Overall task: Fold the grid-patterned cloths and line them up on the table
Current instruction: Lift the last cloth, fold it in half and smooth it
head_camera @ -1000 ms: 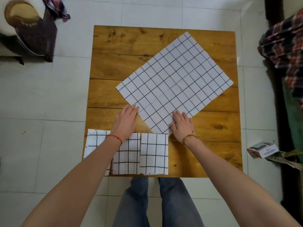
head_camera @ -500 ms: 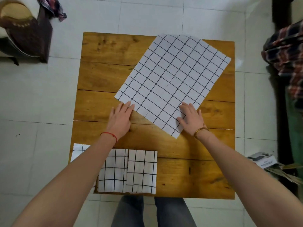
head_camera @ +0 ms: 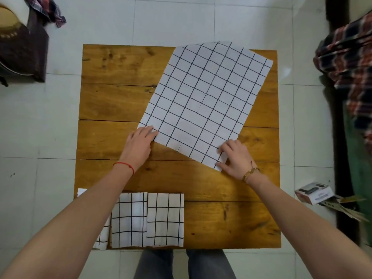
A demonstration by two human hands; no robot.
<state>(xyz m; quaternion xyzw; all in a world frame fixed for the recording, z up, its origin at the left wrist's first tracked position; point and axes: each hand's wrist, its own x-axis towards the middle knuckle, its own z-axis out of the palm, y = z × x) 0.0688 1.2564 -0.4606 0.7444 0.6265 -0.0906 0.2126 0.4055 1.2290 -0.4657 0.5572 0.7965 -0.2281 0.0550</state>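
Note:
A large white cloth with a black grid (head_camera: 203, 101) lies spread flat and skewed on the wooden table (head_camera: 112, 101), its far edge reaching the table's back edge. My left hand (head_camera: 138, 146) rests with straight fingers on the cloth's near left corner. My right hand (head_camera: 233, 156) presses on the near right corner, thumb at the cloth's edge. Along the table's front left edge lie three folded grid cloths side by side (head_camera: 165, 218), (head_camera: 128, 220), (head_camera: 102, 236); my left forearm hides most of the leftmost one.
Bare wood (head_camera: 231, 220) shows at the table's front right. A small box (head_camera: 314, 193) and papers lie on the tiled floor to the right, beside plaid fabric (head_camera: 348, 55). A dark chair (head_camera: 22, 49) stands at the far left. My legs are under the front edge.
The big cloth has turned clockwise from a diamond lie toward square with the table and shifted away from me. Both hands moved with its near corners.

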